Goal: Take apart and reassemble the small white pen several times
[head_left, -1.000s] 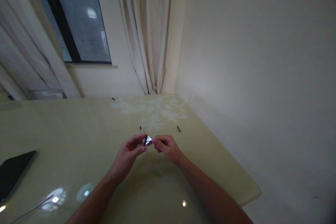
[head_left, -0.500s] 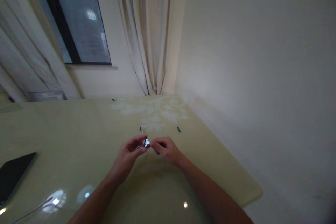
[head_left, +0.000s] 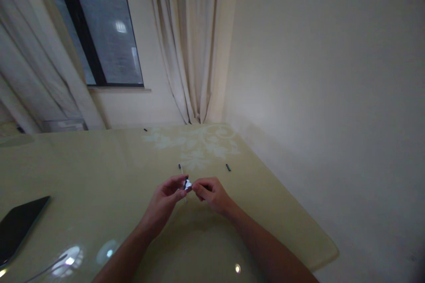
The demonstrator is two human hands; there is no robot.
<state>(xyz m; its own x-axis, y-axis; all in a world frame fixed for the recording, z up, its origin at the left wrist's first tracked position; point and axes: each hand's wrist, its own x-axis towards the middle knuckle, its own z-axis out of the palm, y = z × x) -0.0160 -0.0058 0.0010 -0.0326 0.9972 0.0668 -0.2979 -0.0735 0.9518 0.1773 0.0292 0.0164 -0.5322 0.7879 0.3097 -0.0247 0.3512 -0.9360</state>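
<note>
As my two hands meet above the glossy, yellow-green worktop (head_left: 83, 177), my left hand (head_left: 164, 193) holds a small black-and-silver piece (head_left: 187, 184) in a narrow grip between thumb and fingertips. My right hand (head_left: 212, 192) comes in from the other side, thumb and forefinger pinched at the silver end of the same piece, the remaining fingers curled under. The piece sits between my hands, too small for me to tell what it is.

A thin white stick (head_left: 182, 170) with a dark tip runs behind my left fingertips, its ends showing above and below them; I cannot tell whether it touches them. Beyond my right hand and a little to its right, a short dark piece (head_left: 228, 167) lies on the worktop, apart from my fingers. Another small dark piece (head_left: 145, 129) lies near the far edge, left of a pale floral pattern (head_left: 195, 141).

Well to the left rests a flat black slab (head_left: 21, 227), partly out of view, with a thin cable (head_left: 46, 269) near it in the lower left corner. Behind the worktop hang cream curtains (head_left: 186, 44) beside a dark-framed window (head_left: 106, 22); a plain wall (head_left: 315, 75) fills the right.
</note>
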